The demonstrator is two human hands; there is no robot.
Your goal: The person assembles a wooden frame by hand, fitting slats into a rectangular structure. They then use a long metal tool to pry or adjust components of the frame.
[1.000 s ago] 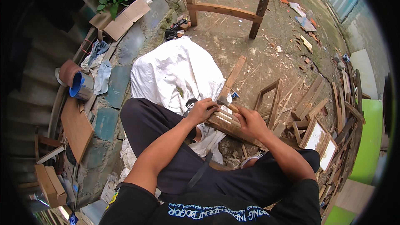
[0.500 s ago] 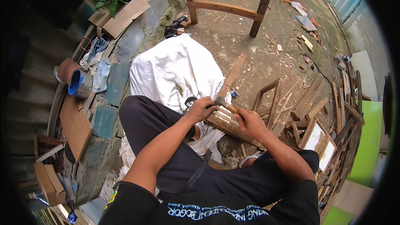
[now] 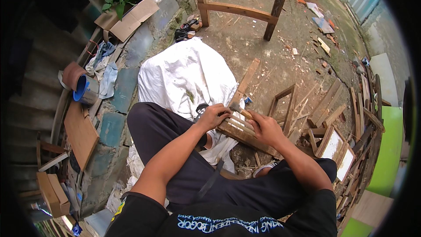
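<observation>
My right hand (image 3: 266,128) is wrapped round the wooden handle of a hammer (image 3: 235,106). The hammer's dark head is just right of my left fingertips, over the end of a wooden piece with pale slats (image 3: 245,138). My left hand (image 3: 213,116) rests at that same end, thumb and fingers pinched together; whatever they hold is hidden or too small to make out. Beyond the hammer, a narrow wooden plank (image 3: 247,79) stretches away from me. Both hands are between my bent knees.
A white sack (image 3: 184,74) lies ahead of my left knee. Farther off stands a wooden frame with legs (image 3: 239,10). Scrap wood (image 3: 324,105) is heaped on the right. Along the left, a low block wall (image 3: 112,129) carries cardboard (image 3: 133,19) and a blue-rimmed bucket (image 3: 85,91).
The hammer head has shifted slightly right, away from my left fingertips, and is turned a little. My left hand keeps nearly the same place. The whole view has shifted slightly.
</observation>
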